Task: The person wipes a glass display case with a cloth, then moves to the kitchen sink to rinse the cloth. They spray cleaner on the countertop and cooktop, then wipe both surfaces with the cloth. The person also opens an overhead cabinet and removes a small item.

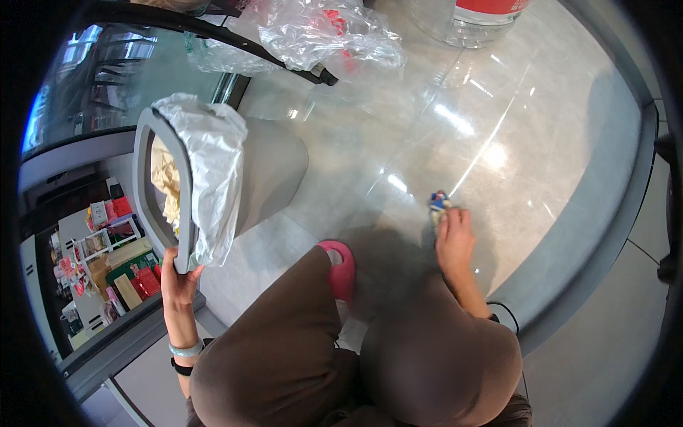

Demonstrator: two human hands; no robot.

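Observation:
My left hand (pixel 180 280) grips the rim of a grey plastic waste bin (pixel 272 165), with the fingers at the lower corner of its frame. The bin is tilted, its mouth towards the left. A white plastic liner (pixel 213 176) hangs folded over the rim, and crumpled beige paper (pixel 164 176) lies inside. Over on the right, my right hand (pixel 455 235) is low near the glossy floor, its fingertips on a small blue, red and pale item (pixel 439 202), perhaps a wrapper. Its fingers are partly hidden, so the hold is hard to make out.
Clear plastic bags (pixel 331 37) and a large transparent bottle (pixel 475 24) stand or lie at the top. A black bar (pixel 256 48) crosses the upper left. Shelves with boxes (pixel 133 272) are at the left. A raised grey edge (pixel 603 267) curves along the right. A pink slipper (pixel 341 272) is between the hands.

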